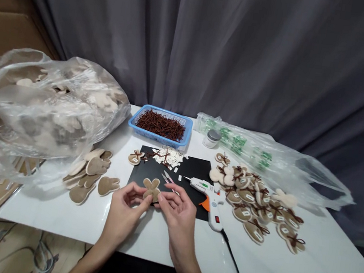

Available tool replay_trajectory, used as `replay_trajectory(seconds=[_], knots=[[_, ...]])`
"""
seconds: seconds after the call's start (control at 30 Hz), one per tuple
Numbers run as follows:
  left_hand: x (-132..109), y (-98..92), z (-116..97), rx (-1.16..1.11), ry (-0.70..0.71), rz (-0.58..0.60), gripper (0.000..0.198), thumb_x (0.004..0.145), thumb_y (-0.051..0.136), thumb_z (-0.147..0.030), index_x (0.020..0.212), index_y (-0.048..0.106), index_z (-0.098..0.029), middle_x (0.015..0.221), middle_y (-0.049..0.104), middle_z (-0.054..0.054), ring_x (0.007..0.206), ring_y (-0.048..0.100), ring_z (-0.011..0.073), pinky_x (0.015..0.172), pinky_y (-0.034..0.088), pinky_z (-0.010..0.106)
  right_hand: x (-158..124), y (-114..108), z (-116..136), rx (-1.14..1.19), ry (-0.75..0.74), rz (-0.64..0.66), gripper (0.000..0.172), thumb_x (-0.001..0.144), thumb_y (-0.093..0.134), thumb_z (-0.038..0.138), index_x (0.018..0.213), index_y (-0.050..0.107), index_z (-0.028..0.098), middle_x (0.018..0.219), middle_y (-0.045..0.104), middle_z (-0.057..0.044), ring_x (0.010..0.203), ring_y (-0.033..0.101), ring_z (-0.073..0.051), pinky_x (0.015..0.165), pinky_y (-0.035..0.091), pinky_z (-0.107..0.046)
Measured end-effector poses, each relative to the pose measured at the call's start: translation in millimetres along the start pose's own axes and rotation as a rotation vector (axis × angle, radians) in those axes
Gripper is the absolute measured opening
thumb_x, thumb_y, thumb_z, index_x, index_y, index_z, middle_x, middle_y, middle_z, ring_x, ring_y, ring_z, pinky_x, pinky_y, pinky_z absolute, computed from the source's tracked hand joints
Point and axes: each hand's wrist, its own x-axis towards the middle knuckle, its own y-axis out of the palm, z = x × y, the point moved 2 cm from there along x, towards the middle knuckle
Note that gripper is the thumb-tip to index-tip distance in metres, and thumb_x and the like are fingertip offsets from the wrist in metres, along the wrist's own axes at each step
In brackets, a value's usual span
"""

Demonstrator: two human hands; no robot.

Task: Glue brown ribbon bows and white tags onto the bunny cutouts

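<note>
Between my two hands is a small brown bunny-shaped felt piece (pixel 151 189), its ears pointing up and no bow visible on it. My left hand (pixel 127 208) pinches its left side, and my right hand (pixel 176 212) holds its right edge with thumb and fingers. Just beyond my right fingers lie scissors (pixel 168 178) on a black mat (pixel 198 167). A white glue gun (pixel 214 206) rests to the right of that hand. White labels (pixel 169 158) and some brown bows are heaped at the mat's far edge. One bunny with a bow (pixel 135 157) lies at the mat's left corner.
Plain bunny pieces (pixel 81 192) are piled at left before a large plastic bag (pixel 51 104). A blue basket (pixel 132 124) of brown bows stands behind. Finished-looking bunnies (pixel 253 231) cover the right side, near a jar (pixel 212 139) and a clear bag (pixel 317 182). The cord (pixel 235 263) trails off the front edge.
</note>
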Motion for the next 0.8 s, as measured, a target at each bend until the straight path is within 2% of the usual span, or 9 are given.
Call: replay_trajectory(seconds=[0.13, 0.23, 0.3, 0.37, 0.43, 0.5, 0.6, 0.7, 0.8], knots=[[0, -3.3, 2, 0.227, 0.062, 0.04, 0.027, 0.085, 0.08, -0.046, 0.082, 0.073, -0.02, 0.079, 0.077, 0.004, 0.068, 0.067, 0.0193, 0.064, 0.053, 0.03, -1, -4, 7, -0.283, -0.091, 0.036, 0.032, 0.092, 0.077, 0.043, 0.112, 0.072, 0.018, 0.09, 0.081, -0.008, 0.077, 0.077, -0.021, 0.066, 0.062, -0.029], [0, -7.7, 4, 0.495, 0.148, 0.022, 0.018, 0.092, 0.07, -0.039, 0.086, 0.074, -0.023, 0.085, 0.077, 0.004, 0.079, 0.068, 0.0229, 0.074, 0.051, 0.035, -6, -17, 11, -0.508, -0.213, -0.022, 0.025, 0.1, 0.068, 0.039, 0.114, 0.075, 0.019, 0.098, 0.082, -0.009, 0.084, 0.077, -0.021, 0.068, 0.06, -0.028], [-1, -11.0, 5, 0.637, 0.217, -0.004, 0.016, 0.095, 0.067, -0.037, 0.088, 0.073, -0.024, 0.089, 0.077, 0.004, 0.086, 0.068, 0.0252, 0.081, 0.05, 0.038, -11, -32, 14, -0.671, -0.347, -0.105, 0.024, 0.104, 0.062, 0.038, 0.112, 0.076, 0.02, 0.101, 0.081, -0.01, 0.084, 0.075, -0.021, 0.071, 0.059, -0.031], [-1, -14.5, 6, 0.724, 0.272, -0.009, 0.014, 0.097, 0.067, -0.036, 0.091, 0.072, -0.024, 0.088, 0.074, 0.003, 0.086, 0.066, 0.0257, 0.081, 0.048, 0.039, -16, -51, 20, -0.915, -0.499, -0.254, 0.028, 0.106, 0.058, 0.039, 0.113, 0.077, 0.02, 0.104, 0.08, -0.012, 0.091, 0.073, -0.025, 0.08, 0.058, -0.036], [-1, -18.8, 6, 0.772, 0.304, -0.013, 0.013, 0.099, 0.068, -0.036, 0.095, 0.07, -0.024, 0.087, 0.072, 0.002, 0.084, 0.065, 0.0251, 0.079, 0.048, 0.038, -19, -69, 26, -1.2, -0.542, -0.427, 0.039, 0.108, 0.052, 0.045, 0.119, 0.076, 0.017, 0.111, 0.077, -0.018, 0.102, 0.07, -0.033, 0.086, 0.055, -0.043], [-2, -23.0, 6, 0.794, 0.323, -0.012, 0.015, 0.102, 0.066, -0.038, 0.098, 0.068, -0.024, 0.089, 0.071, 0.002, 0.084, 0.065, 0.0246, 0.077, 0.05, 0.037, -18, -85, 32, -1.419, -0.473, -0.517, 0.058, 0.108, 0.045, 0.057, 0.13, 0.072, 0.011, 0.117, 0.073, -0.024, 0.107, 0.066, -0.04, 0.085, 0.054, -0.048], [-8, -24.4, 3, 0.808, 0.408, 0.064, 0.015, 0.108, 0.06, -0.035, 0.105, 0.069, -0.023, 0.101, 0.072, 0.005, 0.094, 0.068, 0.0247, 0.083, 0.054, 0.038, -13, -99, 36, -1.531, -0.278, -0.498, 0.081, 0.104, 0.038, 0.07, 0.145, 0.06, 0.004, 0.119, 0.07, -0.028, 0.108, 0.065, -0.045, 0.085, 0.054, -0.051], [-21, -19.6, 1, 0.896, 0.537, 0.156, 0.024, 0.11, 0.056, -0.032, 0.129, 0.069, -0.024, 0.123, 0.074, 0.009, 0.114, 0.069, 0.0276, 0.099, 0.055, 0.043, -7, -106, 34, -1.472, -0.037, -0.448, 0.08, 0.102, 0.04, 0.069, 0.152, 0.051, 0.008, 0.119, 0.072, -0.026, 0.107, 0.068, -0.043, 0.083, 0.054, -0.048], [-32, -13.2, 6, 1.033, 0.597, 0.198, 0.039, 0.113, 0.05, -0.033, 0.149, 0.062, -0.023, 0.14, 0.072, 0.012, 0.125, 0.067, 0.0299, 0.104, 0.053, 0.046, -5, -106, 31, -1.404, 0.061, -0.395, 0.076, 0.101, 0.04, 0.062, 0.156, 0.046, 0.01, 0.125, 0.072, -0.026, 0.109, 0.071, -0.044, 0.084, 0.054, -0.047]])
